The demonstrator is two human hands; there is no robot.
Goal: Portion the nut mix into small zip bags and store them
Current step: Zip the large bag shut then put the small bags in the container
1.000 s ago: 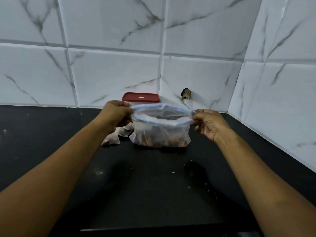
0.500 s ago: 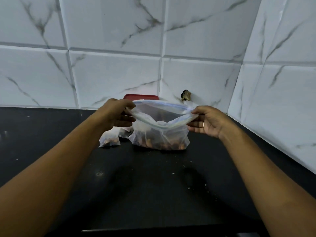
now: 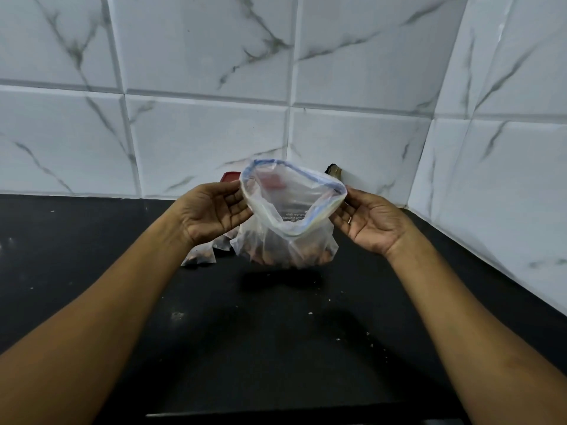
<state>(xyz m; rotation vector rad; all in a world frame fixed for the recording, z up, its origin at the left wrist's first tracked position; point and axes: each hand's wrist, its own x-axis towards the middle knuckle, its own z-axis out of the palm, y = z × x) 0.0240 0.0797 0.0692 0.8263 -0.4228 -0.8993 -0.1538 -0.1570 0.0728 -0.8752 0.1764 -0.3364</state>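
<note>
The large clear plastic zip bag (image 3: 306, 243) with a blue seal strip hangs above the black worktop (image 3: 276, 332), its mouth pulled wide open and brown nut mix (image 3: 276, 254) lying in its bottom. The left hand (image 3: 211, 214) pinches the left end of the rim and the right hand (image 3: 368, 220) pinches the right end, each between thumb and fingertips with the palm turned upward and the fingers only lightly bent. Behind the left wrist, small filled clear bags (image 3: 199, 256) lie on the worktop, and a red-lidded container (image 3: 228, 177) stands against the white marble-tiled wall (image 3: 199, 133), partly hidden by the bag.
</note>
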